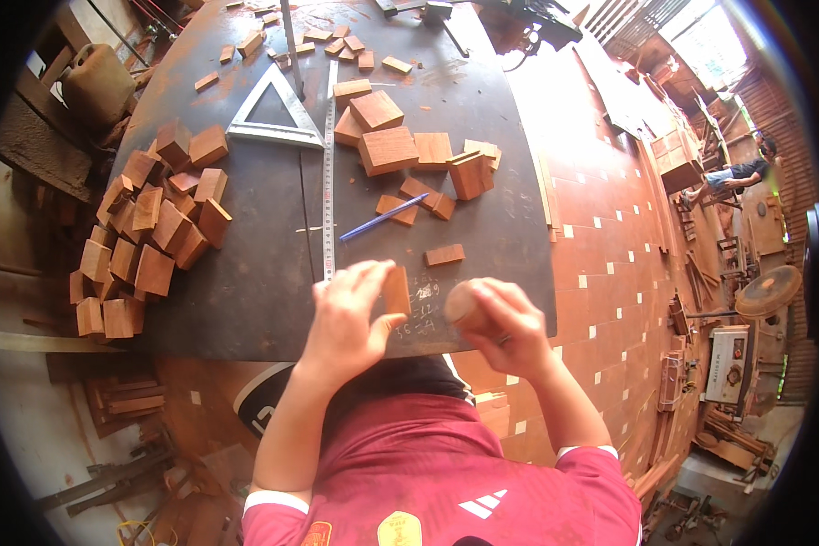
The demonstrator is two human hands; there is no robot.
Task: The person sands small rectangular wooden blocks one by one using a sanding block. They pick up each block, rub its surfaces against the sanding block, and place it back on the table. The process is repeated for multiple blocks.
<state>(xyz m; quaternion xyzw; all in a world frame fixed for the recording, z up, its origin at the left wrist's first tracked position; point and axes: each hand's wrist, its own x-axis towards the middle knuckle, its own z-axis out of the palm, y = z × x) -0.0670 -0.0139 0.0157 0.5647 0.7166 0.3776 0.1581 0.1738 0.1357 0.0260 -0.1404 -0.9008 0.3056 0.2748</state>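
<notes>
My left hand [353, 314], near the table's front edge, grips a small reddish-brown wooden block [398, 291] between thumb and fingers. To its right, my right hand [511, 329] is closed around a rounded brown piece [464, 306]; motion blurs it, so I cannot tell its kind. The two hands are apart. Just beyond them lies a single wooden block [444, 255]. Farther off, a blue pen [384, 217] rests across small blocks, beside a cluster of larger wooden blocks [389, 151]. White chalk-like marks show on the dark tabletop between my hands.
On the dark table [246, 300] a big heap of wooden blocks [155, 218] fills the left side. A metal triangle square [278, 114] and a long steel ruler [328, 200] lie mid-table. Small offcuts are scattered at the far end. Another person [742, 173] sits far right, beyond a round fan [769, 291].
</notes>
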